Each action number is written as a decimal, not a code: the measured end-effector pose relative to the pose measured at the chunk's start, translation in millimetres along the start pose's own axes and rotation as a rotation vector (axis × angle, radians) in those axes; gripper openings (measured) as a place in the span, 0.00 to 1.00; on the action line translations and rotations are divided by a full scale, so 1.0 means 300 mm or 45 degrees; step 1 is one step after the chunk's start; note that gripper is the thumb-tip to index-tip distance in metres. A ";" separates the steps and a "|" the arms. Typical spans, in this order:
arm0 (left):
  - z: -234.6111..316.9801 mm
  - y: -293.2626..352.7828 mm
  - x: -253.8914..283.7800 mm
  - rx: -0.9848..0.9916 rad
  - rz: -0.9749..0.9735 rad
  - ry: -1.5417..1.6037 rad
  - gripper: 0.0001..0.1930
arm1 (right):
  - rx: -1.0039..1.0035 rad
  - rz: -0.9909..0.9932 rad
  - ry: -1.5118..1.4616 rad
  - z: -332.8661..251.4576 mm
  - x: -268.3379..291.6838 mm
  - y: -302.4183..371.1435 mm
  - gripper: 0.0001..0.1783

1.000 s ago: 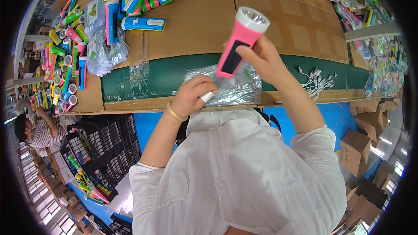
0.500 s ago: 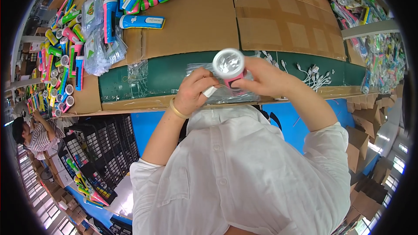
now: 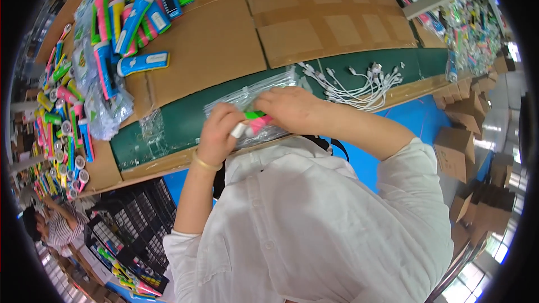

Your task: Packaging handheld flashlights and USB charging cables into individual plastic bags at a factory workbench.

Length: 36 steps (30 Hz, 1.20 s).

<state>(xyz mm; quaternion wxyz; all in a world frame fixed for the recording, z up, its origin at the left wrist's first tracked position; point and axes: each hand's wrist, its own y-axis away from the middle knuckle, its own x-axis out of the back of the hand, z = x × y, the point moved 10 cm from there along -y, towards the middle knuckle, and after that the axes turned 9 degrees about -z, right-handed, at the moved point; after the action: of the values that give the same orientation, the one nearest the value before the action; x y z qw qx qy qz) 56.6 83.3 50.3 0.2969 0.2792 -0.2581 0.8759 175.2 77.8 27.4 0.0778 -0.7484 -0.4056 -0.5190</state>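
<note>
A pink-and-green flashlight (image 3: 260,123) lies tilted between my hands, low over the table's front edge. My right hand (image 3: 289,108) wraps over it from above and hides most of its body. My left hand (image 3: 217,133) is closed beside its near end, with a small white piece (image 3: 238,130) pinched at the fingertips; its kind is unclear. Clear plastic bags (image 3: 252,93) lie in a flat stack beneath and behind both hands. To the right of my right hand, a loose bundle of white charging cables (image 3: 365,91) spreads on the green tabletop (image 3: 168,134).
Blue, pink, green and yellow flashlights (image 3: 135,19) are piled at the far left, and one blue flashlight (image 3: 143,63) lies apart on the cardboard (image 3: 202,50). Bagged items (image 3: 471,45) heap up at the right. Below left stand black crates (image 3: 135,213); another person (image 3: 56,224) is beyond.
The flashlight has turned from lens-up to lying tilted, its lens now hidden. My right hand has moved left over it, toward my left hand. The whole view has shifted and rotated.
</note>
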 end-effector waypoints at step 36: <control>-0.060 0.017 -0.011 0.248 0.057 0.167 0.06 | 0.141 0.610 -1.544 0.167 0.245 0.277 0.05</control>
<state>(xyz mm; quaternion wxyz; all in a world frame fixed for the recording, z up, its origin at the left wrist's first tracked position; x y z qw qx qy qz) 49.3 89.6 34.0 0.2650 0.2429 -0.1579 0.9197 278.0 88.6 91.9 -0.0129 -0.9729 -0.2257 0.0484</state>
